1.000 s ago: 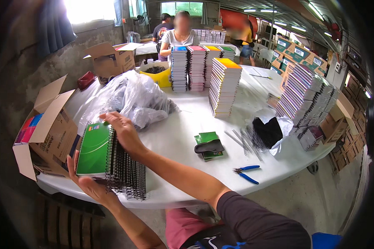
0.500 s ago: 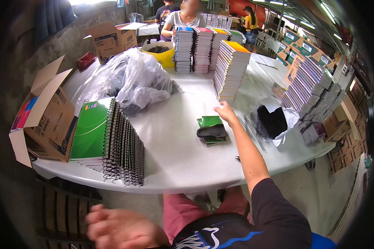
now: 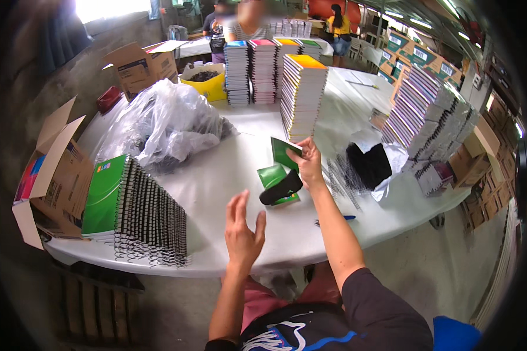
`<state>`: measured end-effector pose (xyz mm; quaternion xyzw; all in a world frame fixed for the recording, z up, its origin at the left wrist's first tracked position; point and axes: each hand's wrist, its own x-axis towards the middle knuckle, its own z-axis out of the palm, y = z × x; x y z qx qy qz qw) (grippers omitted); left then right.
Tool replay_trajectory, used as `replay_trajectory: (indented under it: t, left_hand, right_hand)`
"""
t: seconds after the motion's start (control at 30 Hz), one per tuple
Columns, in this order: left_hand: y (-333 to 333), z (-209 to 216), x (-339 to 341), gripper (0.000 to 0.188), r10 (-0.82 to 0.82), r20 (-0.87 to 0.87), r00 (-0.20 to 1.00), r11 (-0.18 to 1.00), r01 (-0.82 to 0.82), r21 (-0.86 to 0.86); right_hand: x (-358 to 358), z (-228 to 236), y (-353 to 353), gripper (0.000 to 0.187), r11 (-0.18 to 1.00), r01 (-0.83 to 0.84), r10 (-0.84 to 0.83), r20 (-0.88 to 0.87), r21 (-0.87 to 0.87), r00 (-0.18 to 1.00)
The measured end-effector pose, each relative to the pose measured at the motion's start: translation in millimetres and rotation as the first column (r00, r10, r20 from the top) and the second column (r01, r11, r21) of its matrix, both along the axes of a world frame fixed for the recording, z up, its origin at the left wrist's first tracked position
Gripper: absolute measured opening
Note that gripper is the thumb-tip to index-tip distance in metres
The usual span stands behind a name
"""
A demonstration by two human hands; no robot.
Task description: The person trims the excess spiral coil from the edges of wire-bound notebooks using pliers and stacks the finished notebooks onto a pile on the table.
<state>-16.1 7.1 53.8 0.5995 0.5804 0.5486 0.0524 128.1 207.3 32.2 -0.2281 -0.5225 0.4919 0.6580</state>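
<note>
Grasping, right hand [image 3: 310, 164]: one green booklet [image 3: 282, 153], pinched at its edge between thumb and fingers, tilted up off the table [image 3: 216, 234]. Left hand [image 3: 244, 231]: empty, fingers loosely spread, raised short of the booklets and apart from everything. Between the two hands: further green booklets [image 3: 271, 174], with a dark, elongated pad [image 3: 281, 187] lying slantwise across them; whether it touches the held booklet cannot be told. Just beyond the right hand: a tall stack of orange-topped notebooks [image 3: 301, 93]. To the right of that hand: loose wire coils [image 3: 344, 178] and, past them, a black cloth [image 3: 369, 167]. Under the right forearm's line, mostly hidden: a blue-handled tool [image 3: 349, 217]. Well to the left of the left hand: a pile of green notebooks [image 3: 104, 202], black spirals facing the hand. Risks, as judged: the pad could slide off if a booklet beneath it were tugged; the edge-held booklet could slip or crease under a lopsided pinch; the tall stack could topple if knuckles knocked it; the coils could snag or scatter if the right wrist swept sideways.
</note>
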Motion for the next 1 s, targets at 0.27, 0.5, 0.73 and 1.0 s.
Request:
replay_trajectory:
  t: [0.27,0.5,0.73,1.0]
  left_hand:
    - [33.3,33.8,-1.8,0.021,-0.230,0.258,0.938,0.972,0.234,0.018]
    - [-13.7,29.6,-16.0,0.013,-0.271,-0.538,0.798,0.955,0.155,-0.252]
    - [-25.6,-21.0,-1.3,0.028,-0.103,-0.603,0.791,0.967,-0.062,-0.247]
    - [-17.7,-58.2,22.7,0.047,0.281,-0.511,0.813,0.948,-0.317,0.018]
  right_hand:
    - [-1.6,35.1,-103.8,0.039,0.912,-0.409,0.410,-0.041,0.031,0.911]
    - [102.0,-11.0,-21.3,0.051,0.905,0.384,-0.280,0.937,0.184,0.211]
    - [98.6,-39.8,-4.9,0.029,0.895,0.305,-0.227,0.920,0.326,-0.319]
    - [111.2,11.1,-14.5,0.035,0.828,0.224,-0.467,0.854,0.513,-0.231]
